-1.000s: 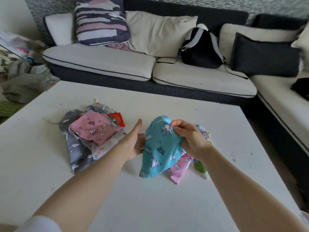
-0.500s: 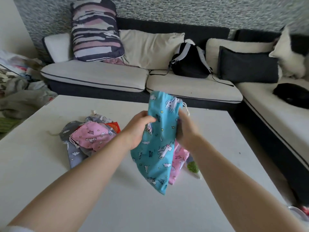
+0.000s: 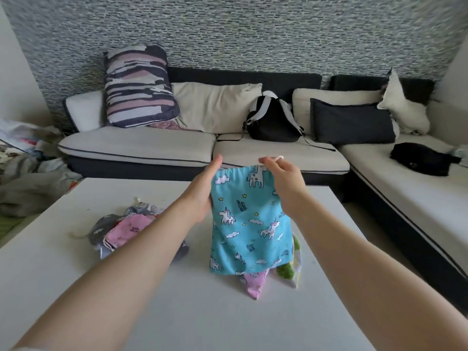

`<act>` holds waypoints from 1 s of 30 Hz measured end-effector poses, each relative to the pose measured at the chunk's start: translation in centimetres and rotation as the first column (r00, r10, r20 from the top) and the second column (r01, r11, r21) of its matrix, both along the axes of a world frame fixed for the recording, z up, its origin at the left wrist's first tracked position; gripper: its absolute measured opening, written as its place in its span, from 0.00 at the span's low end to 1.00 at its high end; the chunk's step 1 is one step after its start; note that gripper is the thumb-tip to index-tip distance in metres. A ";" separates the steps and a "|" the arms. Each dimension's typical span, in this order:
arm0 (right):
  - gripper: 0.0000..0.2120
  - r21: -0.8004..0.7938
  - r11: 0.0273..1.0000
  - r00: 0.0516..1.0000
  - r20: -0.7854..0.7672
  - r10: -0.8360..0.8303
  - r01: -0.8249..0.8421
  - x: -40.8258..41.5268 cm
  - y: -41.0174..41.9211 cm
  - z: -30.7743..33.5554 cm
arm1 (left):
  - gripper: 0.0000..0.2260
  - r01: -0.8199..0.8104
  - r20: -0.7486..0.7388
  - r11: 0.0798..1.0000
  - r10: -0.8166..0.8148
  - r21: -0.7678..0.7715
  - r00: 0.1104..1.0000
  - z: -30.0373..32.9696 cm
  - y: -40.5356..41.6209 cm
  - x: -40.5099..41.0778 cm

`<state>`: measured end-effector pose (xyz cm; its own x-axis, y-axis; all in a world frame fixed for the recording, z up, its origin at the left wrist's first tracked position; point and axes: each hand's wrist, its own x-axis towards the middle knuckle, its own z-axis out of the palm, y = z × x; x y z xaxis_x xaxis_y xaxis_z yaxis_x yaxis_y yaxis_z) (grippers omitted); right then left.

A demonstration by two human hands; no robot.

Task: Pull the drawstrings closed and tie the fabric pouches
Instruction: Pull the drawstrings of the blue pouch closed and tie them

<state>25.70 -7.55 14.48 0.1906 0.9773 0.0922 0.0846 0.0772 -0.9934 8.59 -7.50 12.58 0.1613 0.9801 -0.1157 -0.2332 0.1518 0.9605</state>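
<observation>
Held up over the white tabletop (image 3: 76,287), in front of the sofa (image 3: 152,143): the blue unicorn pouch (image 3: 248,224), hanging flat with its long axis near vertical, mouth up, bottom edge down and just above the table.

Mouth slightly gathered at the channel but not cinched, and no knot visible; judged early in the work on this pouch.

To the left on the tabletop, a heap of grey and pink pouches (image 3: 126,229); whether tied or not, cannot tell. Behind and below the blue one, a second small pile (image 3: 255,285) of pink and green pouches, partly hidden. Several pouches likely left to do.

Left hand (image 3: 202,196) against the pouch's left edge, thumb up along the side, fingers hidden behind the fabric; grip apparently grasping the cloth, not plainly shown.

Right hand (image 3: 283,181) at the top right corner, fingers pinching the white drawstring (image 3: 278,158) looped just above the hem.

Next, by judgement: cord pulled sideways, then tied.
</observation>
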 end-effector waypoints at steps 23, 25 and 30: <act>0.20 0.037 0.995 0.814 -0.579 -0.052 0.090 5.1 0.8 1.4 | 0.13 -0.457 0.053 0.881 0.454 0.118 0.889 1.4 0.9 -4.4; 0.19 0.008 0.975 0.968 -0.118 -0.220 0.222 6.4 1.1 0.9 | 0.13 -0.261 -0.575 0.844 0.516 0.470 0.635 0.0 1.0 -6.1; 0.13 0.119 0.975 0.638 0.740 -0.214 0.189 7.9 0.4 -2.1 | 0.05 0.157 -0.849 0.839 0.528 0.521 -0.004 -2.6 0.5 -7.1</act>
